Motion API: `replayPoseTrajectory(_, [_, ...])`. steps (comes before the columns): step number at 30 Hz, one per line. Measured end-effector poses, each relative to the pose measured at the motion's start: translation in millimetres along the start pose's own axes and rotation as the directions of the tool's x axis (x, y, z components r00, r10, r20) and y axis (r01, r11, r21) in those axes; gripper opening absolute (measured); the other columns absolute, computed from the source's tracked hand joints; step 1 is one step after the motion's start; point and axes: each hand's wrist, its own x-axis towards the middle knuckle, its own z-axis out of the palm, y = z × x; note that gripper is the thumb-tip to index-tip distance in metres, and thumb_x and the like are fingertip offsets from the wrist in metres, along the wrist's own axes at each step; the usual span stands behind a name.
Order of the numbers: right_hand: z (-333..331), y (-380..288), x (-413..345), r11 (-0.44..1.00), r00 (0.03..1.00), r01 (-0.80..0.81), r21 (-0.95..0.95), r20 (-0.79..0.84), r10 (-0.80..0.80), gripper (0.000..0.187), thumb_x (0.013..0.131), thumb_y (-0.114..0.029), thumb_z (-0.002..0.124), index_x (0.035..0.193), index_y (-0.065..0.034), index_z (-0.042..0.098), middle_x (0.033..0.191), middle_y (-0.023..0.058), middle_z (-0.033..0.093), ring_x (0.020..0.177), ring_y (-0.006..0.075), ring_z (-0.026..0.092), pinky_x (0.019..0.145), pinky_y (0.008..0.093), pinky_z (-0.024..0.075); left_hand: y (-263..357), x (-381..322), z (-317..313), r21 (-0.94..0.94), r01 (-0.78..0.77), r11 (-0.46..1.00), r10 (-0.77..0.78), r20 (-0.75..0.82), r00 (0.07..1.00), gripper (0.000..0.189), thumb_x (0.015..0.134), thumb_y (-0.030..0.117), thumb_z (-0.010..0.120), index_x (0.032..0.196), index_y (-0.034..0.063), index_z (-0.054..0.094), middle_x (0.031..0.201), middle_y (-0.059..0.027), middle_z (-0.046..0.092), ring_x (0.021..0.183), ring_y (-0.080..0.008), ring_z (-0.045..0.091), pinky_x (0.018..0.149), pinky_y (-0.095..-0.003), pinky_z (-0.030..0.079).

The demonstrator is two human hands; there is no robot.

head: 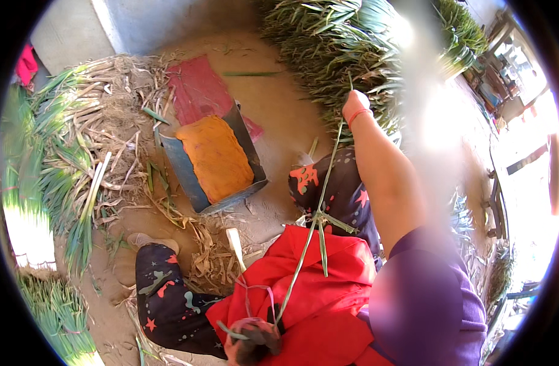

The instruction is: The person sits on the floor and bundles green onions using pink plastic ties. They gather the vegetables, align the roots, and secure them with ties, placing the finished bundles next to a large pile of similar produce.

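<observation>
My right hand (355, 103), with a red band at its wrist, is closed on the upper end of a long thin green leaf strip (327, 176). The strip runs down across the red cloth (327, 256) on my lap to my left hand (252, 341), whose fingers look dark and soiled. My left hand is closed around the lower end, beside a thin pink string. Short leaf pieces (323, 249) hang from a knot-like joint midway along the strip. A white stalk (235, 247) stands out beside the cloth, its lower part hidden.
A metal tray (256, 180) holding an orange slab (218, 158) sits ahead on a red sheet (199, 89). Spring-onion-like plants with roots (96, 105) are heaped at left, and a big pile of green leaves (339, 55) lies ahead right. Dry peelings (206, 256) litter the floor.
</observation>
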Motion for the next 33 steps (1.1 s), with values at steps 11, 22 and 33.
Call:
replayPoseTrajectory(11, [-17,-13,-8,0.923,0.985,0.071,-0.378,0.174,-0.004,0.015,0.068,-0.022,0.07,0.079,-0.013,0.071,0.078,0.0045,0.068,0.079,0.0195,0.067,0.066,0.029,0.0513,-20,-16,12,0.326,0.036,0.945,0.116,-0.434,0.893,0.015,0.09,0.021,0.054,0.09,0.0059,0.055,0.071,-0.005,0.054,0.052,-0.0127,0.047,0.045,-0.0226,0.034])
replayPoseTrajectory(22, [-14,-41,4,-0.01,0.862,-0.091,0.996,0.083,0.499,0.011,0.076,-0.006,0.055,0.067,-0.0026,0.06,0.058,0.0009,0.048,0.05,0.0128,0.037,0.049,0.0291,0.0328,91,43,-29,0.952,-0.092,0.291,0.824,-0.201,0.53,0.027,0.088,0.012,0.045,0.109,-0.0033,0.052,0.104,-0.0077,0.053,0.068,-0.0113,0.048,0.054,-0.0218,0.039])
replayPoseTrajectory(33, [-146,-176,-181,-0.371,0.779,-0.587,0.72,0.377,-0.501,0.016,0.083,-0.012,0.051,0.096,-0.0069,0.059,0.063,-0.0013,0.046,0.043,0.0067,0.037,0.038,0.0218,0.0307,101,187,105,0.793,-0.438,0.424,0.597,0.119,0.794,0.061,0.077,0.007,0.065,0.133,0.0101,0.041,0.113,-0.0057,0.054,0.091,-0.0063,0.045,0.076,-0.0194,0.041])
